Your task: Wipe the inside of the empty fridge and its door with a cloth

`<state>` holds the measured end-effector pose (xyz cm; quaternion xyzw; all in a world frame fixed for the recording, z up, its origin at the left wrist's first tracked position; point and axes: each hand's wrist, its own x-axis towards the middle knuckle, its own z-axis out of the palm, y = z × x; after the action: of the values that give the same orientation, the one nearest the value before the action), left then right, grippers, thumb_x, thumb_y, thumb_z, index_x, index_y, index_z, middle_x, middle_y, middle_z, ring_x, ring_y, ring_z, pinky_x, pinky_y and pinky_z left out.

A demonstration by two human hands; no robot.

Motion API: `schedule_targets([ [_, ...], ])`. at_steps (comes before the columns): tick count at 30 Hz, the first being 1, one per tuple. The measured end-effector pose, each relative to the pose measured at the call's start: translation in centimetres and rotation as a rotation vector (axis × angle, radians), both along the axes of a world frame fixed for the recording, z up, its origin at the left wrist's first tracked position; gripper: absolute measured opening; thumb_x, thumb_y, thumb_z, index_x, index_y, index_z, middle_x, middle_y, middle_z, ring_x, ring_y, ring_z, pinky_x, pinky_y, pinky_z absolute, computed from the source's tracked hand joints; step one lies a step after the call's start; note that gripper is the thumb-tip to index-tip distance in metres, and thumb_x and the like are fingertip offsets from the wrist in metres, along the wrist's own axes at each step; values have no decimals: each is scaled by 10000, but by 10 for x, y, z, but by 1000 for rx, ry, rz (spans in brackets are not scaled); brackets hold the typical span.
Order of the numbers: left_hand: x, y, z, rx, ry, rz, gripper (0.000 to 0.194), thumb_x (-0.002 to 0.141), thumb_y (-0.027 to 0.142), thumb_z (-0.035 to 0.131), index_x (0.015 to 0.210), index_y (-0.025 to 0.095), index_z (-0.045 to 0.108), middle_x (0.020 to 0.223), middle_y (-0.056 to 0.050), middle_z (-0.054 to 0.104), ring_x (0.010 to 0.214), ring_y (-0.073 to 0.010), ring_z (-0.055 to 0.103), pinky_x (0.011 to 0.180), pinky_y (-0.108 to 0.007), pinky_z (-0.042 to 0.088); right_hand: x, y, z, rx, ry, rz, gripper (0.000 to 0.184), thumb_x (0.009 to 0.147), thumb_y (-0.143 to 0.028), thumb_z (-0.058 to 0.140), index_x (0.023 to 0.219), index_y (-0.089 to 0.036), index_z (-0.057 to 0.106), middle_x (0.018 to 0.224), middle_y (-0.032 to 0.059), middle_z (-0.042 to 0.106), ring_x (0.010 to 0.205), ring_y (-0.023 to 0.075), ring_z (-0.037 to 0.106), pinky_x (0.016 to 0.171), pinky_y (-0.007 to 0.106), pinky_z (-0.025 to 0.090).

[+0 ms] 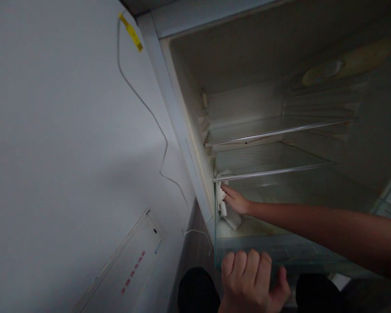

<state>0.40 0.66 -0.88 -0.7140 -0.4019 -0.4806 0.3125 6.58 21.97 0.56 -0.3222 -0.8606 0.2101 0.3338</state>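
Nearest, the left hand [252, 280] curls its fingers [247, 265] over the front rim of the glass shelf [299, 256] at the bottom of the open fridge [179, 117], gripping it; the wrist is cut off by the lower edge. Just beyond, the right hand [236, 200] reaches in from the right, its forearm running out of view, and presses a white cloth [224, 208] against the left inner wall, under the next shelf up. Its fingers are partly hidden by the cloth, so how tightly they pinch it is unclear. Farther in, two more shelves [273, 171] fade into dimness. On the left, a thin cable [143, 102] hangs down the white wall [52, 130].
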Motion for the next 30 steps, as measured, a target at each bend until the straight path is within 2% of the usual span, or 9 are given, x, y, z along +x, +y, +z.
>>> schedule_targets([
  [2,0,0,0,-9,-7,5,212,847,377,547,773,196,627,595,-10,528,601,-171,453,649,-372,270,8,-7,2,139,-33,47,299,954,-339,378,1110,-135,531,1147,154,544,1121,251,515,1050,418,428],
  [4,0,0,-1,-12,-5,8,210,842,378,550,773,196,627,596,-11,530,603,-171,454,654,-373,274,11,-13,4,222,-56,92,309,941,-355,415,1133,-133,509,1164,166,526,1109,255,506,1037,424,438],
  [9,1,1,-1,27,-4,10,209,828,379,554,779,191,631,595,-11,533,599,-166,455,654,-371,272,-1,-18,3,142,-17,-42,379,1004,-317,262,1278,-107,418,1243,187,547,1177,237,531,1064,391,428],
  [12,1,1,-1,28,-4,8,210,825,381,556,775,191,629,592,-10,530,595,-167,453,647,-372,267,-5,-15,-3,55,-211,-90,429,1012,-280,240,1343,-56,398,1306,216,560,1226,236,549,1076,361,420],
  [15,1,1,-1,14,-4,9,208,826,379,560,779,190,632,599,-13,535,603,-171,460,652,-374,275,-2,-16,-12,-35,-464,-92,405,960,-271,405,1266,-28,514,1259,245,610,1200,286,589,1035,387,453],
  [18,1,0,-1,15,-16,12,214,838,377,549,777,190,631,600,-14,536,609,-170,466,667,-375,286,3,-21,-19,49,-591,-73,526,871,-344,575,1285,-22,547,1344,284,557,1272,379,538,1040,495,448],
  [20,1,1,0,11,-13,9,214,842,377,548,779,189,631,603,-13,540,612,-171,466,669,-376,288,3,-24,-20,96,-645,-84,579,873,-386,574,1324,-26,533,1361,285,545,1285,395,528,1046,543,438],
  [30,0,-2,0,-20,-5,2,211,845,381,562,784,193,639,608,-13,539,614,-173,464,653,-370,280,2,-28,-17,142,-698,-97,569,891,-409,544,1307,-20,553,1320,275,575,1250,380,558,1025,529,468],
])
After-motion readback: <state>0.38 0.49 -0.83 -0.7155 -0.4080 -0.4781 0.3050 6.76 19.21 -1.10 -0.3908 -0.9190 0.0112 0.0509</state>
